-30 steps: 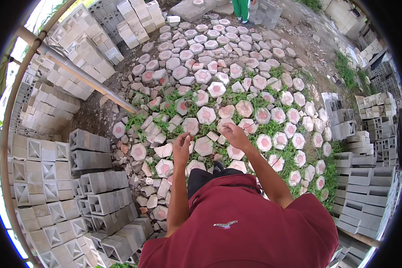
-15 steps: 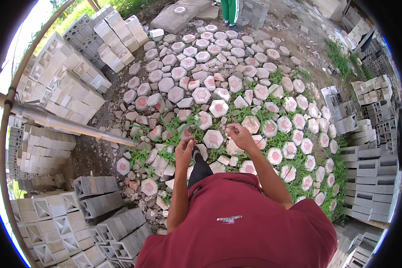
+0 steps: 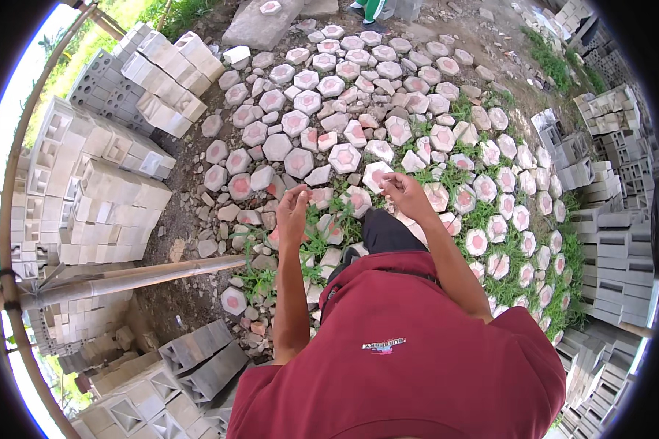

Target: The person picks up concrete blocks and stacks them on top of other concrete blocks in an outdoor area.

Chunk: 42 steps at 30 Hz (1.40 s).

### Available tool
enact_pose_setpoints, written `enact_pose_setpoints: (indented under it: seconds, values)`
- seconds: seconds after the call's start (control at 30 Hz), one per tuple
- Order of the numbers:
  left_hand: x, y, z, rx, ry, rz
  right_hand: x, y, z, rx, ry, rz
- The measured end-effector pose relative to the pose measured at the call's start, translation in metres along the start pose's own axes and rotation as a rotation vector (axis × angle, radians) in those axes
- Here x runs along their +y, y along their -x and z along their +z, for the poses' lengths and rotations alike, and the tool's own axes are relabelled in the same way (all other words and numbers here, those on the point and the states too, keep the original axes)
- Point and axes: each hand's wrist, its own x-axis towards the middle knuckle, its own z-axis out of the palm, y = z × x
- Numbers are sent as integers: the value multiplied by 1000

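Walking forward over a yard of hexagonal concrete pavers [image 3: 344, 158] is shown from above, w/ the wearer's maroon shirt [image 3: 425, 351] filling the lower centre. Since approx. half a sec. ago, the ground has slid down the view: the bamboo pole [image 3: 146, 279] at left now sits lower, a dark trouser leg [image 3: 394, 233] has been brought out on the right side instead of the left, & the other person's green trousers [image 3: 374, 7] are partly cut off at the top edge. Different pavers have thus been brought under the hands, but no paver is seen lifted. The left hand [image 3: 291, 214] & right hand [image 3: 408, 197] are held out, apart, w/ fingers half curled & a narrow grip; no held obj. can be made out, & whether the fingertips meet can't be told. Nearest the right fingertips, in the view, a pale paver w/ a pink centre [image 3: 374, 175] is seen on the ground, roughly ahead & b/w the hands. The pavers are whitish-grey, many pink-centred, some chipped, laid loosely w/ rubble & grass [image 3: 478, 214] b/w. Hollow concrete blocks [image 3: 611, 256] are stacked at right.
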Motion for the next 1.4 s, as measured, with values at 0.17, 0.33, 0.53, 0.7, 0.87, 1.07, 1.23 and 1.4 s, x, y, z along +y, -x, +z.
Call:
enact_pose_setpoints:
  seconds: [0.17,0.33,0.53,0.7,0.87,1.07,1.23,1.4]
  values:
    - [-16,-46,3,3,17,-97,10,-73,-3,15,-22,84]
    - [-15,-117,9,104,55,-116,4,-172,2,6,139,30]
    - [12,-252,26,115,15,-157,-29,-304,-4,-40,9,47]
    - [58,-387,56,19,-113,-66,-68,-396,-30,-71,-160,2]
    - [94,-476,97,-110,-78,30,-73,-463,-52,-33,-185,125]
    - [81,-588,127,-184,-57,-34,-91,-566,-70,8,-190,106]
    - [77,-708,138,-174,-39,-79,-93,-696,-89,25,-57,102]
    - [88,-841,140,-154,-68,-47,-128,-819,-83,119,-179,158]
